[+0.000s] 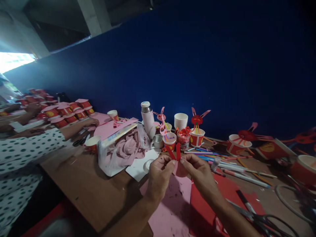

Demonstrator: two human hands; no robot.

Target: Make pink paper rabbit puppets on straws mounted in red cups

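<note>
Between both hands is a small paper rabbit head [181, 170], a pinkish rounded piece with two upright red ears. My left hand [160, 172] pinches its left side near the base of one ear. On the opposite side my right hand [198, 171] grips it between thumb and fingers, close to the other ear. Below them lies a pink paper sheet [170, 204] with dark marks, overlapping a red paper sheet [204, 210]. Just behind the hands stands a paper cup [170, 142] with a pink rabbit figure.
Scissors [256, 215] and a marker [245, 200] lie at the right, near scattered pens [244, 177]. A plastic bag [125, 148], a thermos [147, 121] and stacked white cups [181, 121] stand behind. At the left, another person's arm [79, 128] reaches over the table beside stacked red cups [71, 113].
</note>
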